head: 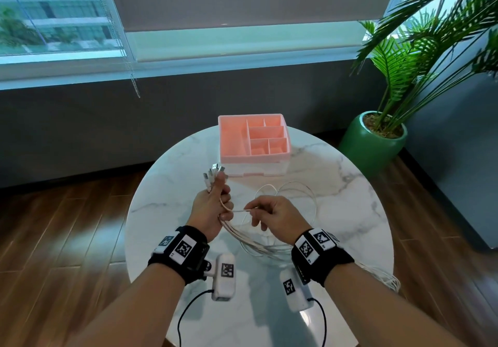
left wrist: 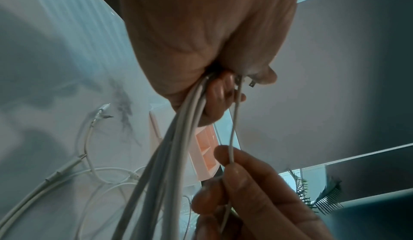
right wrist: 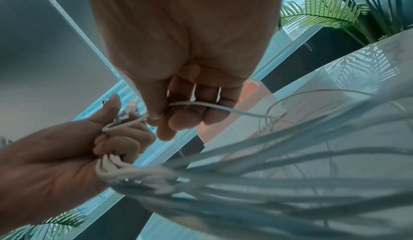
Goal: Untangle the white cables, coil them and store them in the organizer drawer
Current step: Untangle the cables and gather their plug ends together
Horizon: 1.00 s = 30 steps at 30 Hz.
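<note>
Marble tabletop (head: 172,185) beneath, the left hand (head: 211,210) grips the white cables (head: 258,247) in a fist, their USB plugs (head: 214,172) fanned upward. The right hand (head: 275,213) pinches one strand (head: 239,211) stretched sideways between the fists, slack looping rightward. Beyond both hands sits the pink organizer (head: 253,137), its drawer apparently shut.

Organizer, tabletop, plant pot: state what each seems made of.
Organizer: likely plastic, matte pink, thin moulded walls and dividers, paler drawer below. Tabletop: marble or a marble-look slab, polished; grey veins and window reflections show. Pot: probably glazed ceramic, green with a soft sheen; painted plastic is possible.
</note>
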Motion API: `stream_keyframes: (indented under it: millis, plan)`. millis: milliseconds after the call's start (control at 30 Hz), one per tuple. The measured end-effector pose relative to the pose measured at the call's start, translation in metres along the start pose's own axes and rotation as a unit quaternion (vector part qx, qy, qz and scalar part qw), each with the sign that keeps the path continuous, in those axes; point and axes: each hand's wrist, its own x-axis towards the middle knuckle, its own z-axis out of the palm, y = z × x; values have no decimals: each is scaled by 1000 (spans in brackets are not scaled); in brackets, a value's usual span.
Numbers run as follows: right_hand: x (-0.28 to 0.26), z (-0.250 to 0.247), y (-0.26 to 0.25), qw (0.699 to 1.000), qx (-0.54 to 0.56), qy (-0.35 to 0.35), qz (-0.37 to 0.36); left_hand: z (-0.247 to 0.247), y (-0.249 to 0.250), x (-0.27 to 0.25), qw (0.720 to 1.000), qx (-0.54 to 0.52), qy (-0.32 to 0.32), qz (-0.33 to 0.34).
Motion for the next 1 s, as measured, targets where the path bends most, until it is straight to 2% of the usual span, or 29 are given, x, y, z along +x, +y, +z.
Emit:
stream_keyframes:
  millis: [100,233,533,700,867,933,1000]
  plan:
    - [-1,7,1,1000,7,-8,-2,1,0,0,999,30,-24,7]
    - [-1,13,6,999,35,10,8,-3,-1,1,999,14,-33,4]
    - [-9,18,13,999,-3,-39,5,-9,-8,2,1000,-1,-5,2]
    - [-7,22,6,1000,-2,-7,-10,-5,-9,0,999,21,-37,1]
    - [-2,21,3,993,-73,-96,-15,-4,-10,-2,994,103,-2,28]
    - [0,18,-5,997,-54,-56,-13,-4,-12,-2,991,126,-4,34]
    - [6,13,-17,999,-18,39,-20,-4,-13,-3,989,145,-12,37]
